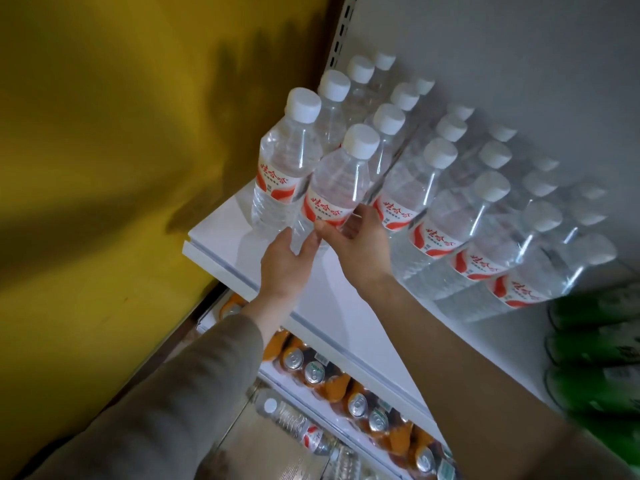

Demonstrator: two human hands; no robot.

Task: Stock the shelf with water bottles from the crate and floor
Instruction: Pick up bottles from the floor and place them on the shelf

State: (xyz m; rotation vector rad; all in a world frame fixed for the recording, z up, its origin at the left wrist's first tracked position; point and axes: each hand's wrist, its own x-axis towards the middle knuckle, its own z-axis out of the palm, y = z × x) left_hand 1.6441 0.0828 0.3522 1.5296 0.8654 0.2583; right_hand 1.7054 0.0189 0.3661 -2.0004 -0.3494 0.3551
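Observation:
A clear water bottle [337, 181] with a white cap and a red-and-white label stands near the front left of the white shelf [339, 306]. My right hand [356, 247] grips its lower body from the right. My left hand [287, 261] touches its base from the left, fingers curled against it. Several rows of the same bottles [450, 202] fill the shelf behind and to the right. Another bottle [284, 164] stands just left of the held one. One more water bottle [298, 424] lies on its side far below.
A yellow wall [104, 168] closes the left side. Green bottles [595, 341] crowd the shelf's right end. The lower shelf holds orange drink cans [346, 386]. A cardboard box [270, 445] sits on the floor below. A bare strip of shelf runs along the front edge.

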